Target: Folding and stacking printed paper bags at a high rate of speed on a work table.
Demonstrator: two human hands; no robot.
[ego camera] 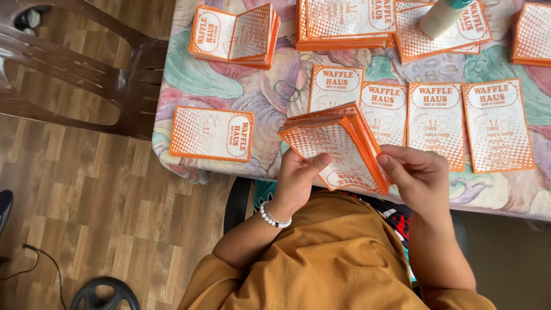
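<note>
My left hand (pixel 297 179) and my right hand (pixel 418 175) together hold a thick fanned stack of orange-and-white printed paper bags (pixel 336 146) above the table's near edge. The left thumb presses on the top bag; the right fingers grip the stack's right edge. A white bead bracelet (pixel 274 218) circles my left wrist. Just beyond the stack, several single bags (pixel 436 123) lie flat in a row on the table.
A flowery tablecloth (pixel 201 74) covers the table. A separate pile of bags (pixel 211 133) lies at the near left, more piles (pixel 235 34) at the back, one under a pale bottle (pixel 442 16). A green rubber band (pixel 285 89) lies mid-table. A brown plastic chair (pixel 74 63) stands left.
</note>
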